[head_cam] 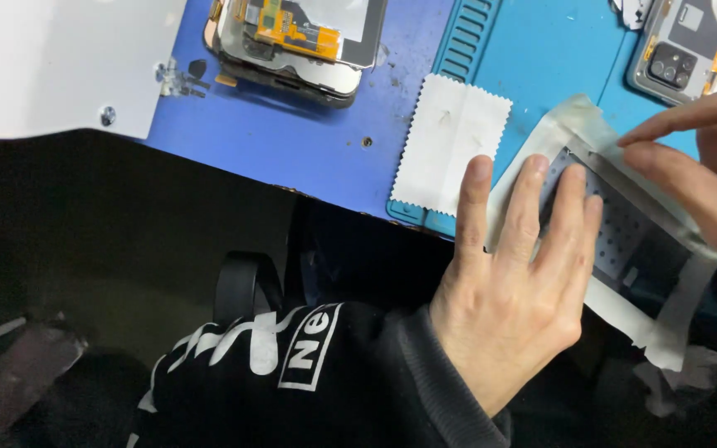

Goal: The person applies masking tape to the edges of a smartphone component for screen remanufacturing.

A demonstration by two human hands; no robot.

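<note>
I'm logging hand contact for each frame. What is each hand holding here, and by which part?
The left hand presses flat on the near end of the taped perforated panel, pinning rather than gripping it. The right hand touches fingertips to its far taped edge.

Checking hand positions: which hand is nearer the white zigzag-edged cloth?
Left. The left hand lies flat with its index fingertip just beside the cloth; the right hand is farther off, at the taped plate's far edge.
</note>
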